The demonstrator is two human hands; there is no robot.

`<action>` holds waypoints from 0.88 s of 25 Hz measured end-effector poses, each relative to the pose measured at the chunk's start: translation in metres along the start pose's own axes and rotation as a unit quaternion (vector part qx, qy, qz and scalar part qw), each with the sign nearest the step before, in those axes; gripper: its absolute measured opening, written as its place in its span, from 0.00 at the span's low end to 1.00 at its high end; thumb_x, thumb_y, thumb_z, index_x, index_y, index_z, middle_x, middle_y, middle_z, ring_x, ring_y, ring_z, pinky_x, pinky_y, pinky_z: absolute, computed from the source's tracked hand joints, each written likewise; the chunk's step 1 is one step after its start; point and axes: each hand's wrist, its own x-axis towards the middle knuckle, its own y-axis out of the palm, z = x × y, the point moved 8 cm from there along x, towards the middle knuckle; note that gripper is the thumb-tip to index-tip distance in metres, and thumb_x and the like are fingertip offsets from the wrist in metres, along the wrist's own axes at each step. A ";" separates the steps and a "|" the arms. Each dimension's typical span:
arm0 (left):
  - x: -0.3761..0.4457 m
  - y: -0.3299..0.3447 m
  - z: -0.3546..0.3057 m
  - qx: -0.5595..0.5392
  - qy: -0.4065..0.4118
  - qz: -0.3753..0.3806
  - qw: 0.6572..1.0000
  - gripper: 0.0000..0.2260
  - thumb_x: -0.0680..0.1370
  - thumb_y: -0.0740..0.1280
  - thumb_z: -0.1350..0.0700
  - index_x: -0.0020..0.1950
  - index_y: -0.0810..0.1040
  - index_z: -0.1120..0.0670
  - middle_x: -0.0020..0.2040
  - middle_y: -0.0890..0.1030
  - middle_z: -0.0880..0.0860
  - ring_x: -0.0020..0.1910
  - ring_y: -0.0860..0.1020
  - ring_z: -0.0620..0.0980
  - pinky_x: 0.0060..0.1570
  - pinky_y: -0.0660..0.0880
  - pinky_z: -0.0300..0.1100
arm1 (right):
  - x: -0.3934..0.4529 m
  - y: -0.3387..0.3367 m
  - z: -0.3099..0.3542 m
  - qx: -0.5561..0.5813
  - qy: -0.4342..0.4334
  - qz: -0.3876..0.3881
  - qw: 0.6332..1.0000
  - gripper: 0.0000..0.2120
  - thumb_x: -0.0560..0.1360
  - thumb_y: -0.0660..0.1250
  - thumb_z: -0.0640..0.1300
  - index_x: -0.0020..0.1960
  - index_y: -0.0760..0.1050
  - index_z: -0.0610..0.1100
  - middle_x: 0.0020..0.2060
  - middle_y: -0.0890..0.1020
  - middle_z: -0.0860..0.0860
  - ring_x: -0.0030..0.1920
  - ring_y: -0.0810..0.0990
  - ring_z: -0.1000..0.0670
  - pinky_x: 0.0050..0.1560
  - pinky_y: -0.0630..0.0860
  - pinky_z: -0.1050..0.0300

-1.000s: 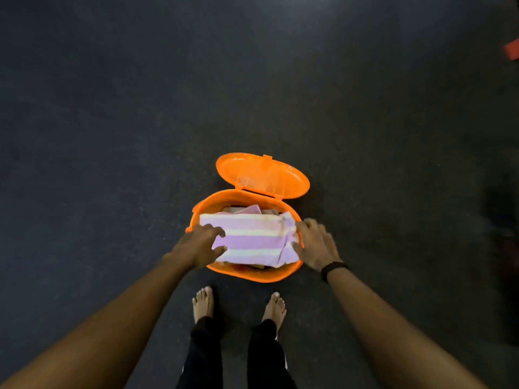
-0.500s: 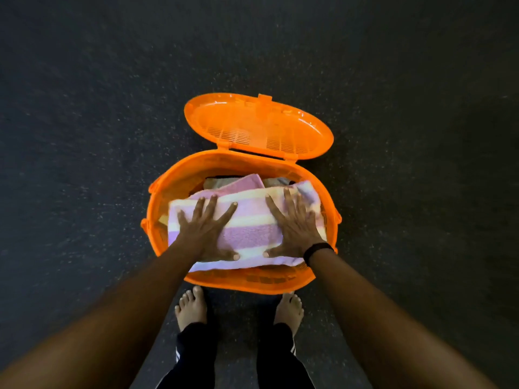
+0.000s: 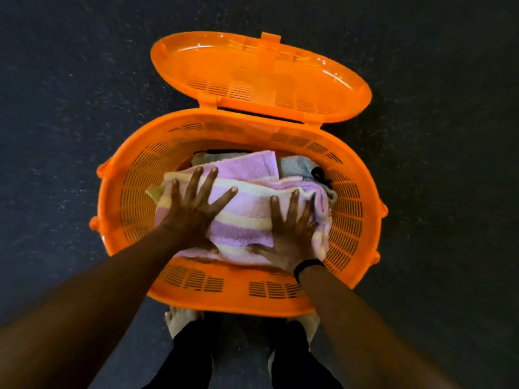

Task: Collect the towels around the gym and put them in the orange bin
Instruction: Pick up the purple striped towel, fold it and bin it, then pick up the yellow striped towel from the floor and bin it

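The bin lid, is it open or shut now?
Open. The lid is swung back behind the bin, so the towel inside shows.

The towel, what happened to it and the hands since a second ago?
The towel lay across the bin's top; now it sits pushed down inside. Both hands left its ends: the left hand and right hand now press flat on top, fingers spread. The view has also come closer. The lid stayed open, the bin stayed put, and the other towels stayed underneath.
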 end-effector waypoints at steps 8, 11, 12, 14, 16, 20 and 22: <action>-0.039 -0.076 -0.021 -0.055 -0.033 0.113 0.992 0.54 0.63 0.66 0.26 0.74 0.30 0.37 0.77 0.32 0.56 0.76 0.36 0.62 0.69 0.49 0.69 | -0.031 -0.086 0.003 0.049 -0.012 0.099 0.994 0.53 0.59 0.42 0.83 0.77 0.39 0.57 0.77 0.39 0.46 0.77 0.37 0.40 0.74 0.46 0.35; -0.056 -0.164 -0.040 -0.101 -0.054 0.061 0.992 0.48 0.65 0.55 0.22 0.78 0.44 0.42 0.79 0.47 0.55 0.78 0.47 0.58 0.73 0.54 0.60 | -0.044 -0.176 0.021 0.157 0.018 0.087 0.984 0.42 0.71 0.56 0.72 0.78 0.49 0.54 0.78 0.49 0.50 0.77 0.49 0.46 0.74 0.54 0.43; -0.062 -0.202 -0.045 -0.139 -0.077 0.032 0.987 0.48 0.64 0.52 0.21 0.78 0.48 0.43 0.79 0.52 0.54 0.77 0.52 0.56 0.73 0.56 0.57 | -0.049 -0.218 0.030 0.191 0.018 0.062 0.980 0.39 0.73 0.60 0.68 0.77 0.52 0.53 0.78 0.53 0.50 0.77 0.53 0.47 0.74 0.57 0.45; -0.073 -0.268 -0.052 -0.216 -0.119 -0.012 0.969 0.47 0.64 0.52 0.21 0.77 0.54 0.44 0.78 0.59 0.51 0.75 0.59 0.53 0.71 0.61 0.52 | -0.058 -0.292 0.039 0.234 0.018 0.018 0.972 0.35 0.75 0.62 0.64 0.76 0.57 0.50 0.75 0.60 0.49 0.74 0.61 0.47 0.70 0.64 0.47; -0.090 -0.351 -0.056 -0.258 -0.148 -0.055 0.953 0.46 0.64 0.55 0.23 0.77 0.55 0.44 0.77 0.61 0.50 0.73 0.64 0.53 0.68 0.66 0.54 | -0.076 -0.380 0.045 0.238 0.022 -0.019 0.971 0.36 0.75 0.63 0.63 0.76 0.57 0.48 0.74 0.62 0.48 0.72 0.64 0.46 0.69 0.66 0.48; -0.139 -0.527 -0.070 -0.280 -0.160 -0.135 0.937 0.47 0.62 0.56 0.24 0.77 0.56 0.44 0.74 0.64 0.50 0.71 0.66 0.53 0.65 0.69 0.54 | -0.134 -0.558 0.049 0.257 0.035 -0.071 0.963 0.38 0.74 0.63 0.63 0.77 0.53 0.49 0.74 0.62 0.47 0.72 0.65 0.46 0.69 0.66 0.49; -0.163 -0.597 -0.081 -0.273 -0.159 -0.165 0.934 0.45 0.64 0.59 0.25 0.77 0.57 0.43 0.73 0.66 0.50 0.71 0.67 0.53 0.64 0.69 0.52 | -0.166 -0.629 0.048 0.273 0.040 -0.085 0.957 0.39 0.73 0.62 0.65 0.77 0.53 0.51 0.74 0.61 0.48 0.72 0.65 0.46 0.68 0.68 0.46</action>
